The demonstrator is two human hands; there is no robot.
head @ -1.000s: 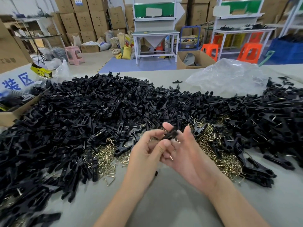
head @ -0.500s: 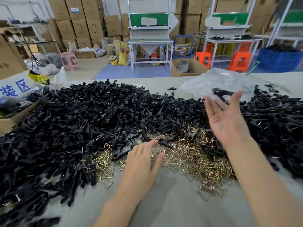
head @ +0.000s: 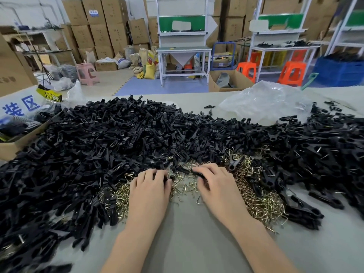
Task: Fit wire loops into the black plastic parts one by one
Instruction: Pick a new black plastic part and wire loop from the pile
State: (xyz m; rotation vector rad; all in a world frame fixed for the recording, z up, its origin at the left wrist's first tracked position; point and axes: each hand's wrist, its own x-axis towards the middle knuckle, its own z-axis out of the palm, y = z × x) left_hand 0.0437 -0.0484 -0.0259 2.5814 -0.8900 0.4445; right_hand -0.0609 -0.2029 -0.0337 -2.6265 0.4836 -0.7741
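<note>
A big heap of black plastic parts covers the table, running on into another spread of them at the right. In front of the heap lies a pile of brass-coloured wire loops. Both my hands are knuckles-up on the loops at the heap's near edge. My left hand has its fingers curled down into loops and black parts, and what they hold is hidden. My right hand curls its fingers round a black plastic part lying on the loops.
A crumpled clear plastic bag lies at the back right of the grey table. An open cardboard box stands at the left edge. Behind the table are workbenches, orange stools and stacked cartons.
My right hand has swung back from the raised, open position over the right-hand parts and come down on the loops. My left hand has moved forward, and its fingers have curled into the pile.
</note>
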